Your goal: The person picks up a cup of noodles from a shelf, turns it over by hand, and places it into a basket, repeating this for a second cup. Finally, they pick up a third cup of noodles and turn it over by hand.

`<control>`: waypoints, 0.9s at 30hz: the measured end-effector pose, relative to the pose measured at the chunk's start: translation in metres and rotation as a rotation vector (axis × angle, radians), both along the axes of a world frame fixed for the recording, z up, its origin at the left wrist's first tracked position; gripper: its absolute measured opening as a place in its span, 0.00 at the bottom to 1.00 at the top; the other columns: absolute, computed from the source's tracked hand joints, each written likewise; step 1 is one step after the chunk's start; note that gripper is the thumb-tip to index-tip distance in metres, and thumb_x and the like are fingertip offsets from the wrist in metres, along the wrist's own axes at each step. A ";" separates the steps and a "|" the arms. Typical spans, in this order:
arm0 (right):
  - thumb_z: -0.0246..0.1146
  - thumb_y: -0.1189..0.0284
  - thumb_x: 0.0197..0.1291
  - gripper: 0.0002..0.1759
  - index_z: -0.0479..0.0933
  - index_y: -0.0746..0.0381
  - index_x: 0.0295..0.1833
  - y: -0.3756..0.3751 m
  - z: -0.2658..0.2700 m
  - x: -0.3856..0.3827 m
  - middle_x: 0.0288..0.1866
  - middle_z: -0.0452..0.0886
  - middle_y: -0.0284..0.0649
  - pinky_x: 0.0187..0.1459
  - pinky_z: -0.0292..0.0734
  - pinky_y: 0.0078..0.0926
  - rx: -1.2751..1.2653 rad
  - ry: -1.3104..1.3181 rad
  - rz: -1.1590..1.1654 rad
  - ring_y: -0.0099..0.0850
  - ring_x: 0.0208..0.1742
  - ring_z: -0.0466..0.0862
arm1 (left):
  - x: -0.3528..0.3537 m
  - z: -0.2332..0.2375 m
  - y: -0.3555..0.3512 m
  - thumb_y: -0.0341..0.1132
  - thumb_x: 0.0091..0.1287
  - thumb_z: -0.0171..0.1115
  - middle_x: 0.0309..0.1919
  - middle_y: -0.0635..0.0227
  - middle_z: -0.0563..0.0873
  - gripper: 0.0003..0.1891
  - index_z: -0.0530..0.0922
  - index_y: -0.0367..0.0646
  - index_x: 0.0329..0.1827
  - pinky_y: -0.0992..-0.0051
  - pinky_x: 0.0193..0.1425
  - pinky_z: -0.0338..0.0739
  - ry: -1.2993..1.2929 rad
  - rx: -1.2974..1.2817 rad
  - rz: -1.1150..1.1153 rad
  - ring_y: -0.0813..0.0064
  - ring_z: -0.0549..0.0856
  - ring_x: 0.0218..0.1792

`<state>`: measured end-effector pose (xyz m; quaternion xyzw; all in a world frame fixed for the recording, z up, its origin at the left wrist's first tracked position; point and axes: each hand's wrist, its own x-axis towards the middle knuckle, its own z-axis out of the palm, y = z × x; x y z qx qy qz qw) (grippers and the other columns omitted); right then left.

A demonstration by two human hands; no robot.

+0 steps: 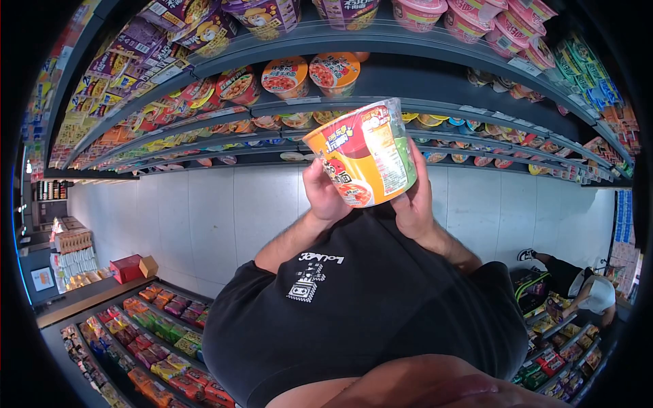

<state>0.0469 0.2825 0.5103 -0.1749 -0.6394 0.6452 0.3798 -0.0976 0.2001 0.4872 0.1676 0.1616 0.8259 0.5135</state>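
A large orange instant noodle cup (pixel 360 160) in shiny wrap is held up in front of my chest, tilted. Red, white and green label panels show on its side. My left hand (pixel 324 192) grips its lower left side, with the thumb up along the wall. Around the right side and underneath, my right hand (pixel 418 197) is closed on the same cup. Some fingers of both hands are hidden behind it. Just beyond, on the shelf, stand two similar orange-lidded noodle cups (pixel 284 76).
Curved shelves (pixel 435 51) ahead carry purple noodle cups (pixel 262 15), pink noodle cups (pixel 469 20) and bagged goods. Behind me are racks of packets (pixel 160 340). A red box (pixel 126 269) is at left. Another person (pixel 585 292) bends near a rack at right.
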 end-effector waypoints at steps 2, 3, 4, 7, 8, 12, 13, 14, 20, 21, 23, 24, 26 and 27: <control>0.68 0.49 0.65 0.56 0.46 0.73 0.80 -0.001 -0.006 -0.002 0.77 0.59 0.51 0.74 0.60 0.35 -0.003 0.134 -0.031 0.38 0.77 0.64 | -0.003 -0.003 0.000 0.56 0.75 0.41 0.65 0.59 0.80 0.32 0.70 0.40 0.70 0.60 0.71 0.73 0.029 -0.004 0.002 0.63 0.81 0.64; 0.68 0.49 0.65 0.56 0.46 0.73 0.80 -0.003 -0.004 -0.002 0.77 0.59 0.51 0.74 0.60 0.35 -0.003 0.133 -0.030 0.38 0.77 0.64 | -0.003 -0.004 0.001 0.55 0.76 0.40 0.64 0.58 0.81 0.32 0.70 0.38 0.69 0.61 0.71 0.73 0.057 -0.007 0.005 0.63 0.81 0.64; 0.69 0.49 0.64 0.56 0.46 0.73 0.80 -0.004 0.000 -0.002 0.77 0.58 0.52 0.74 0.60 0.37 0.013 0.124 -0.047 0.39 0.77 0.64 | -0.004 -0.005 0.001 0.55 0.76 0.40 0.64 0.58 0.81 0.32 0.70 0.38 0.69 0.61 0.71 0.73 0.056 -0.005 0.007 0.63 0.81 0.64; 0.70 0.50 0.62 0.56 0.48 0.72 0.80 0.000 -0.002 0.004 0.76 0.58 0.53 0.74 0.60 0.40 0.156 0.066 -0.113 0.42 0.77 0.63 | -0.003 -0.002 0.005 0.50 0.78 0.37 0.63 0.57 0.81 0.29 0.71 0.36 0.69 0.62 0.71 0.74 0.024 0.020 -0.043 0.64 0.82 0.63; 0.71 0.51 0.61 0.56 0.49 0.71 0.79 0.002 -0.003 0.005 0.75 0.58 0.55 0.74 0.61 0.42 0.279 0.017 -0.158 0.44 0.76 0.63 | -0.001 0.004 0.007 0.49 0.79 0.37 0.64 0.57 0.81 0.29 0.70 0.35 0.70 0.62 0.71 0.74 -0.028 0.025 -0.038 0.63 0.81 0.64; 0.72 0.50 0.59 0.54 0.53 0.68 0.79 0.007 0.005 0.002 0.76 0.56 0.58 0.73 0.60 0.46 0.533 0.041 -0.279 0.49 0.76 0.63 | -0.001 -0.005 0.008 0.50 0.81 0.36 0.67 0.56 0.78 0.29 0.67 0.34 0.72 0.61 0.71 0.74 0.028 -0.149 0.050 0.61 0.81 0.65; 0.74 0.51 0.57 0.53 0.55 0.65 0.78 0.008 0.007 0.002 0.76 0.57 0.58 0.73 0.61 0.47 0.606 0.068 -0.292 0.50 0.75 0.63 | -0.002 -0.006 0.006 0.50 0.81 0.36 0.67 0.56 0.78 0.29 0.67 0.34 0.72 0.61 0.71 0.74 0.028 -0.149 0.050 0.61 0.81 0.65; 0.75 0.52 0.55 0.52 0.58 0.63 0.78 0.008 0.007 0.003 0.76 0.58 0.59 0.72 0.62 0.48 0.678 0.096 -0.305 0.51 0.75 0.64 | -0.003 -0.006 0.005 0.43 0.81 0.37 0.67 0.56 0.77 0.25 0.64 0.37 0.73 0.62 0.71 0.74 0.017 -0.193 0.012 0.63 0.80 0.65; 0.83 0.63 0.41 0.51 0.66 0.59 0.72 0.001 0.007 0.002 0.75 0.64 0.56 0.69 0.65 0.49 0.737 0.057 -0.373 0.51 0.72 0.68 | -0.002 0.003 0.005 0.61 0.79 0.30 0.73 0.54 0.71 0.37 0.62 0.38 0.76 0.59 0.72 0.73 0.107 -0.151 -0.070 0.61 0.77 0.68; 0.84 0.66 0.39 0.50 0.68 0.58 0.70 0.001 0.008 0.002 0.75 0.65 0.54 0.69 0.66 0.49 0.801 0.019 -0.401 0.51 0.71 0.68 | 0.002 0.008 0.007 0.61 0.79 0.30 0.73 0.54 0.71 0.37 0.62 0.38 0.76 0.59 0.72 0.73 0.106 -0.153 -0.070 0.61 0.77 0.68; 0.84 0.69 0.36 0.47 0.72 0.56 0.67 -0.003 0.014 0.002 0.74 0.67 0.49 0.68 0.66 0.50 0.810 -0.027 -0.407 0.51 0.71 0.68 | 0.010 0.014 0.010 0.72 0.74 0.29 0.74 0.56 0.69 0.46 0.60 0.39 0.77 0.59 0.73 0.71 -0.175 0.203 -0.154 0.61 0.74 0.71; 0.84 0.69 0.36 0.46 0.73 0.54 0.66 -0.003 0.012 0.002 0.74 0.68 0.47 0.68 0.67 0.49 0.858 -0.034 -0.404 0.51 0.71 0.68 | 0.010 0.012 0.005 0.80 0.66 0.37 0.74 0.57 0.69 0.54 0.59 0.40 0.78 0.58 0.75 0.70 0.034 -0.058 -0.088 0.61 0.72 0.72; 0.82 0.71 0.37 0.42 0.76 0.50 0.63 -0.005 0.013 0.001 0.73 0.69 0.42 0.67 0.69 0.49 0.904 -0.045 -0.393 0.51 0.72 0.68 | 0.010 -0.001 0.004 0.81 0.64 0.41 0.73 0.55 0.70 0.54 0.59 0.40 0.78 0.57 0.74 0.71 0.084 -0.033 -0.069 0.59 0.74 0.71; 0.82 0.71 0.37 0.42 0.76 0.50 0.63 -0.006 0.014 0.001 0.73 0.69 0.42 0.67 0.69 0.49 0.904 -0.046 -0.394 0.51 0.72 0.68 | 0.010 -0.006 0.004 0.81 0.62 0.45 0.72 0.53 0.72 0.55 0.60 0.41 0.78 0.55 0.74 0.72 0.134 -0.006 -0.051 0.57 0.75 0.70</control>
